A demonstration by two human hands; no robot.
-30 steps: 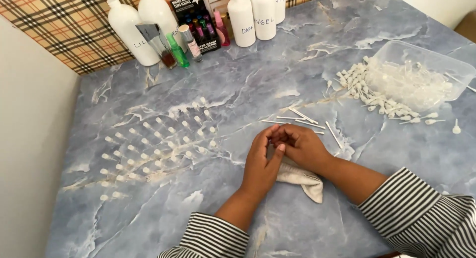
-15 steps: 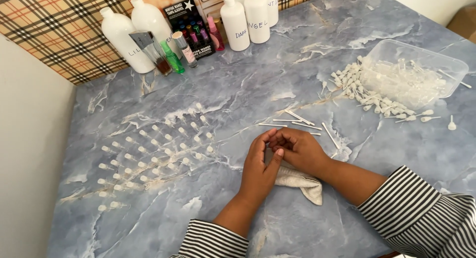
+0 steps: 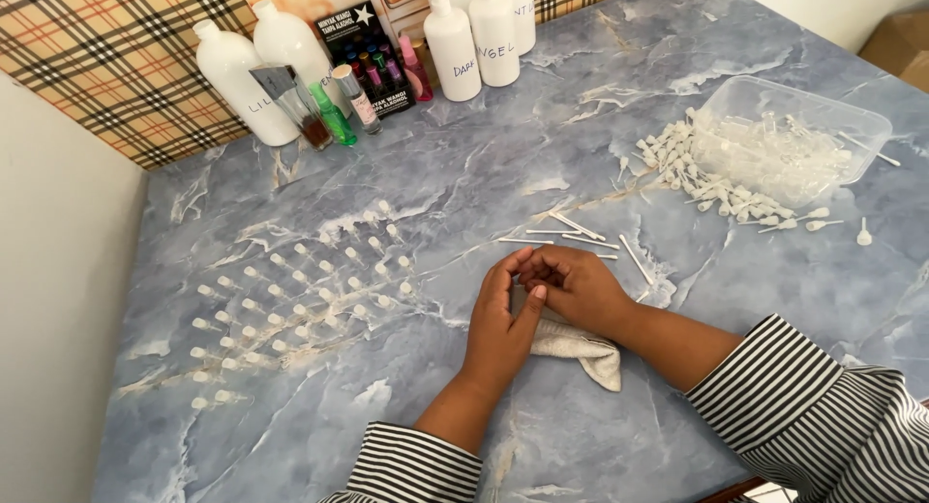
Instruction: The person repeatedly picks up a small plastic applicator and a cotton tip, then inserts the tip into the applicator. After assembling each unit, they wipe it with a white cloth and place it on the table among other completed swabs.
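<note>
Left hand [image 3: 500,324] and right hand [image 3: 579,288] pressed together over cloth [image 3: 579,346], pinching something unseen. Vials [image 3: 300,295] left of cloth: risk of toppling by sleeve sweep.

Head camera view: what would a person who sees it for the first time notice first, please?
Probably the two hands, left hand and right hand, meeting fingertip to fingertip over a pale cloth at the centre of the blue marbled table. To their left, many small clear vials stand in rows. At the far right, a clear plastic tub has white sprayer parts piled beside it.
</note>
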